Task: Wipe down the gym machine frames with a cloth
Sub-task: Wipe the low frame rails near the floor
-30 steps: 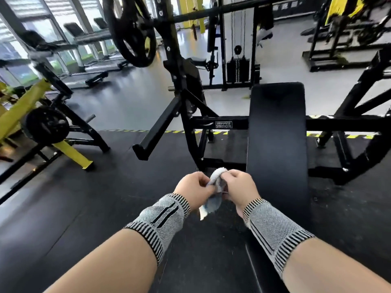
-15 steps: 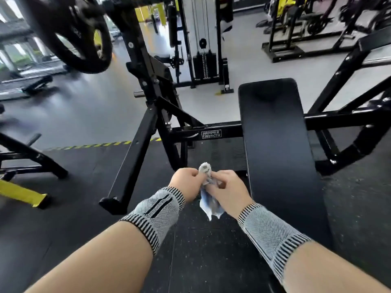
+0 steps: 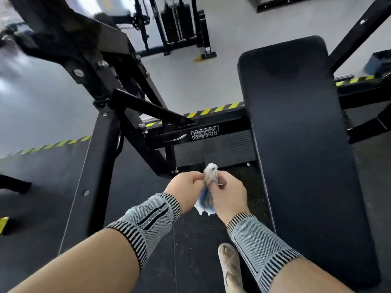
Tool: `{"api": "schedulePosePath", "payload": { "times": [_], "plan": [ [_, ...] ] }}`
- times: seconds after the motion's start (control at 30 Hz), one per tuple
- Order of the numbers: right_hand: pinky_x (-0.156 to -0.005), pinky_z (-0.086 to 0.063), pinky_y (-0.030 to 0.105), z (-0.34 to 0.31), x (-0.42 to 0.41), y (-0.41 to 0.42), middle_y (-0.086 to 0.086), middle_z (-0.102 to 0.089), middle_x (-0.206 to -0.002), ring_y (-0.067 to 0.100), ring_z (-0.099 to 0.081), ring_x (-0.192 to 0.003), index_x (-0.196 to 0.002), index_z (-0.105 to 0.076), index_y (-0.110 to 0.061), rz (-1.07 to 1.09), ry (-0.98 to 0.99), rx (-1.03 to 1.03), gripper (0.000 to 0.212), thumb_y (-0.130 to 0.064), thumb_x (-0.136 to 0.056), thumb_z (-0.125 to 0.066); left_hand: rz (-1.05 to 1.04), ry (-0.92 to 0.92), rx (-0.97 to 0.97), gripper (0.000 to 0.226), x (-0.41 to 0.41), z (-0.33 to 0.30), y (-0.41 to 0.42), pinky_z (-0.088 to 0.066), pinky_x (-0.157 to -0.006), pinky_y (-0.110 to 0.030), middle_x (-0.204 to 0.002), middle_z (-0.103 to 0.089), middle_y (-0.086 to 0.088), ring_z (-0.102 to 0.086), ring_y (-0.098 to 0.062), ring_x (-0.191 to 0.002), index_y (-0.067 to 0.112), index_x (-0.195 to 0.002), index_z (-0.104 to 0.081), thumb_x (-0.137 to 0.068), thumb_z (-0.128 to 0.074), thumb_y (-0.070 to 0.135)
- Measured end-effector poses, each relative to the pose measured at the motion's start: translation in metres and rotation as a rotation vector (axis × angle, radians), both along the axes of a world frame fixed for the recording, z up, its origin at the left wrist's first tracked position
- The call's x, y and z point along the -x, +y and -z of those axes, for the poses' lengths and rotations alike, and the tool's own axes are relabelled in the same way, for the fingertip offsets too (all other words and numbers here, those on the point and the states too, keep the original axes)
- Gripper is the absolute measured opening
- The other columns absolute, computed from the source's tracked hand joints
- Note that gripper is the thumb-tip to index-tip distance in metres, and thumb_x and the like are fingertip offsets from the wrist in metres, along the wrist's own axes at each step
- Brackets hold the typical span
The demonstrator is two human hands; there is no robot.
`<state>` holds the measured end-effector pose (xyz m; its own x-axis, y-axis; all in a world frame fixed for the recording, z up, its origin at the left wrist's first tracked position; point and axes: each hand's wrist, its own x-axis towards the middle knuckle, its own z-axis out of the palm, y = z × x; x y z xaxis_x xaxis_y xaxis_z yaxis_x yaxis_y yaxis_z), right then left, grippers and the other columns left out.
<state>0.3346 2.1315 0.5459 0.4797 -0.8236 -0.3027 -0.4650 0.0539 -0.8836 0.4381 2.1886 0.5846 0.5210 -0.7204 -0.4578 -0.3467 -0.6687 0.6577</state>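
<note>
A black machine frame (image 3: 99, 166) rises at the left, its crossbar carrying a white label (image 3: 204, 132) that reads "HAMMER STRENGTH". Yellow-and-black hazard tape (image 3: 213, 110) runs across the floor behind it. In front of the crossbar, the left hand (image 3: 186, 192) and right hand (image 3: 229, 196) meet, each grip curled tight on a bunched white-and-blue cloth (image 3: 208, 187) held in the air between them. Both wrists wear grey knit wrist sleeves (image 3: 148, 219). The long black padded bench (image 3: 300, 132) lies just right of the hands.

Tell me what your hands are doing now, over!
Both hands grip the cloth. Cloth off the frame. Nothing between them.
</note>
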Motion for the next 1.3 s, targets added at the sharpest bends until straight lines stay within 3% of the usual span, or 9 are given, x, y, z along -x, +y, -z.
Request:
{"api": "schedulePosePath", "payload": {
  "times": [0.1,0.23,0.4,0.53,0.73,0.87,1.07,1.2,1.3],
  "plan": [
    [-0.063,-0.041,0.019,0.022,-0.033,-0.035,-0.012,-0.061,-0.08,0.003,-0.057,-0.072,-0.094,-0.057,-0.02,0.109,0.009,-0.048,0.007,-0.016,-0.089,-0.061,0.062,-0.251,-0.157,0.043,-0.053,0.027,-0.026,-0.05,-0.093,-0.032,-0.126,-0.061,0.001,-0.061,-0.022,-0.108,0.025,-0.133,-0.054,-0.093,-0.045,0.013],
    [-0.069,-0.048,0.024,0.052,-0.071,-0.067,-0.01,-0.062,-0.08,0.006,-0.059,-0.076,-0.085,-0.058,-0.018,0.201,0.013,-0.153,0.008,-0.011,-0.086,-0.062,0.249,-0.477,-0.315,0.058,-0.122,0.044,-0.051,-0.021,-0.118,-0.03,-0.16,-0.011,0.002,-0.018,-0.016,-0.146,0.012,-0.153,-0.018,-0.099,-0.037,0.011],
    [-0.07,-0.05,0.03,0.082,-0.131,-0.079,-0.006,-0.062,-0.076,0.012,-0.059,-0.073,-0.078,-0.06,-0.019,0.275,-0.033,-0.294,0.015,-0.004,-0.08,-0.063,0.363,-0.661,-0.562,0.073,-0.191,0.068,-0.068,-0.022,-0.117,-0.037,-0.161,0.01,-0.003,-0.001,-0.018,-0.149,0.011,-0.154,-0.001,-0.096,-0.045,0.009],
    [-0.069,-0.049,0.031,0.096,-0.18,-0.087,-0.007,-0.057,-0.069,0.009,-0.054,-0.066,-0.066,-0.055,-0.02,0.356,-0.08,-0.327,0.023,-0.003,-0.079,-0.061,0.395,-0.634,-0.7,0.08,-0.224,0.082,-0.085,-0.019,-0.119,-0.036,-0.16,0.019,-0.001,0.004,-0.017,-0.149,0.011,-0.153,0.009,-0.096,-0.048,0.011],
    [-0.072,-0.056,0.038,0.116,-0.259,-0.092,0.002,-0.062,-0.069,0.021,-0.06,-0.071,-0.07,-0.062,-0.013,0.356,-0.015,-0.353,0.019,-0.001,-0.083,-0.056,0.434,-0.625,-0.648,0.084,-0.237,0.101,-0.077,-0.019,-0.12,-0.04,-0.159,0.021,0.0,0.006,-0.015,-0.149,0.011,-0.152,0.014,-0.094,-0.047,0.014],
    [-0.085,-0.054,0.033,0.121,-0.281,-0.069,0.002,-0.068,-0.093,0.016,-0.063,-0.088,-0.101,-0.068,-0.01,0.219,0.031,-0.379,0.017,-0.007,-0.085,-0.062,0.439,-0.585,-0.622,0.087,-0.238,0.108,-0.073,-0.016,-0.121,-0.04,-0.158,0.024,-0.003,0.013,-0.016,-0.148,0.009,-0.15,0.017,-0.091,-0.046,0.01],
    [-0.054,-0.047,0.019,0.124,-0.259,-0.093,-0.001,-0.06,-0.08,0.012,-0.057,-0.068,-0.085,-0.062,-0.013,0.584,-0.036,-0.398,0.009,-0.005,-0.086,-0.06,0.395,-0.471,-0.617,0.096,-0.239,0.101,-0.077,-0.016,-0.12,-0.041,-0.157,0.028,-0.001,0.017,-0.016,-0.147,0.012,-0.15,0.018,-0.087,-0.053,0.007],
    [-0.079,-0.051,0.032,0.118,-0.281,-0.075,-0.006,-0.054,-0.073,0.018,-0.056,-0.079,-0.098,-0.067,-0.01,0.281,0.054,-0.375,0.016,-0.017,-0.083,-0.067,0.403,-0.472,-0.59,0.096,-0.242,0.105,-0.076,-0.02,-0.12,-0.041,-0.157,0.027,-0.002,0.015,-0.016,-0.147,0.01,-0.15,0.017,-0.087,-0.055,0.012],
    [-0.073,-0.054,0.031,0.115,-0.28,-0.08,-0.004,-0.058,-0.076,0.02,-0.063,-0.079,-0.083,-0.063,-0.016,0.472,0.018,-0.521,0.01,-0.007,-0.087,-0.062,0.398,-0.435,-0.599,0.096,-0.243,0.101,-0.078,-0.018,-0.12,-0.042,-0.157,0.027,-0.002,0.015,-0.017,-0.147,0.011,-0.151,0.017,-0.088,-0.056,0.011]
  ]
}}
